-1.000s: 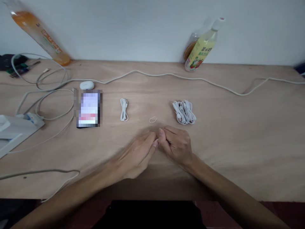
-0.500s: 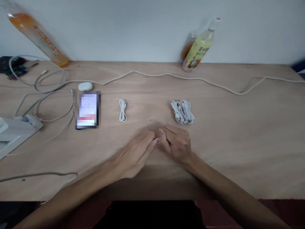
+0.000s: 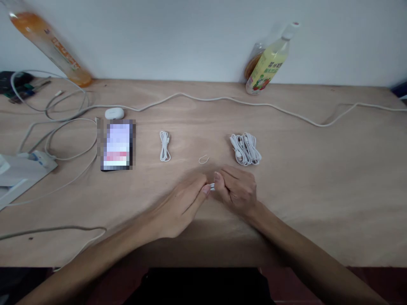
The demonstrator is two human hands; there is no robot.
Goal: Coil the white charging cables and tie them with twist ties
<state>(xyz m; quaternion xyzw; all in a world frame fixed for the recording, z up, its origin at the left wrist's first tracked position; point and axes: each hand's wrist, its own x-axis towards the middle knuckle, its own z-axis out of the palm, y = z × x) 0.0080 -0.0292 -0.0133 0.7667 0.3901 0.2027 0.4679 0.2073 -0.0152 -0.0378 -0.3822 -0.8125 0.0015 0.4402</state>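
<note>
Between my two hands a short stretch of white cable (image 3: pixel 213 186) shows; the rest of it is hidden inside my fingers. My left hand (image 3: pixel 190 195) is closed on its left end, thumb pressed along the near side. Fingers curled into a fist, my right hand (image 3: pixel 238 189) grips the other end. Just beyond them lies a thin white tie (image 3: pixel 204 159), bent into a small loop. A folded white cable bundle (image 3: pixel 164 146) rests farther left. To the right, beyond my right hand, several white cable bundles (image 3: pixel 245 149) lie together.
A phone (image 3: pixel 117 146) and a white earbud case (image 3: pixel 114 113) lie at left, near tangled cables and a white power strip (image 3: pixel 25 173). A long white cable (image 3: pixel 222 98) crosses the table's back. An orange drink bottle (image 3: pixel 51 48) and a yellow bottle (image 3: pixel 269 63) stand by the wall.
My hands have drawn slightly apart, and more of the white cable shows between them. The view has shifted a little; the things on the table lie as before.
</note>
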